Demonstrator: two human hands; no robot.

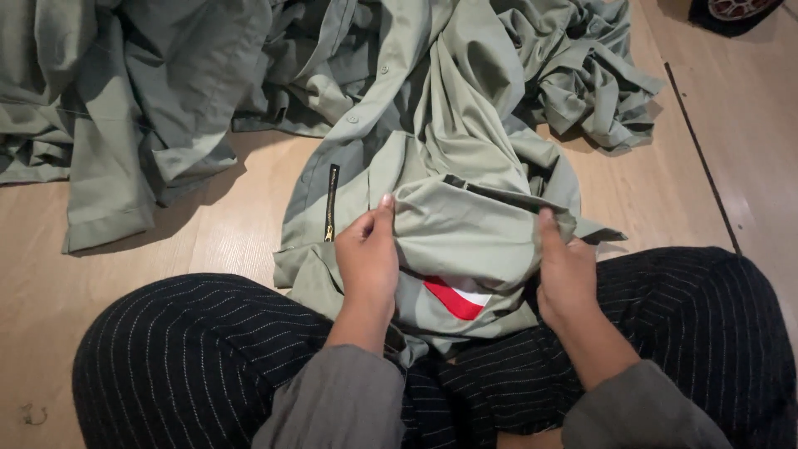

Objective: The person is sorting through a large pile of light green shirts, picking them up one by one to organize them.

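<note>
A pale green shirt (449,191) lies on a wooden floor (224,233), its lower part drawn onto the lap of a seated person. A fold of it is bunched between the two hands. The left hand (366,259) pinches the fold's left edge, thumb on top and fingers curled under the cloth. The right hand (566,274) grips the right edge the same way, thumb pointing up along the fabric. Between the hands, just below the fold, a red and white patch (456,297) shows. A short black zip (332,202) runs upright just left of the left thumb, and buttons (352,119) line a placket higher up. The person's legs, in dark pinstriped trousers (191,349), are spread either side. More green garments (116,100) lie heaped on the floor at top left, and another crumpled one (590,83) at top right.
</note>
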